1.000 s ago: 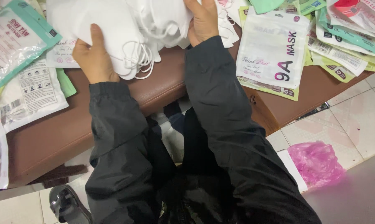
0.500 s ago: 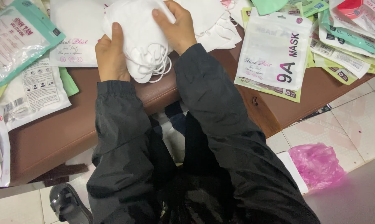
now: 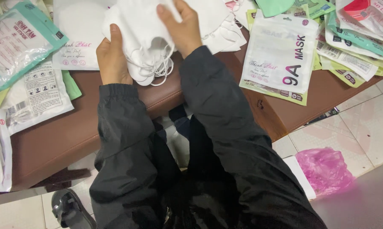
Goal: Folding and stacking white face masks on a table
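A stack of white face masks (image 3: 136,40) with dangling ear loops rests at the near edge of a brown padded bench (image 3: 72,127). My left hand (image 3: 112,57) cups the stack's left side with the thumb on top. My right hand (image 3: 181,27) presses on the stack from the right, fingers bent over the top masks. Both arms wear black jacket sleeves. More loose white masks (image 3: 223,29) lie just behind and to the right of the stack.
Flat mask pouches cover the bench: a white pouch (image 3: 280,55) to the right, a teal-edged pouch (image 3: 13,46) and a white printed pouch (image 3: 36,95) to the left. A pink plastic bag (image 3: 325,169) lies on the tiled floor. A black sandal (image 3: 66,210) shows below.
Both hands have drawn together around the mask stack, gathering it into a tighter pile. The right hand slid left onto its top.
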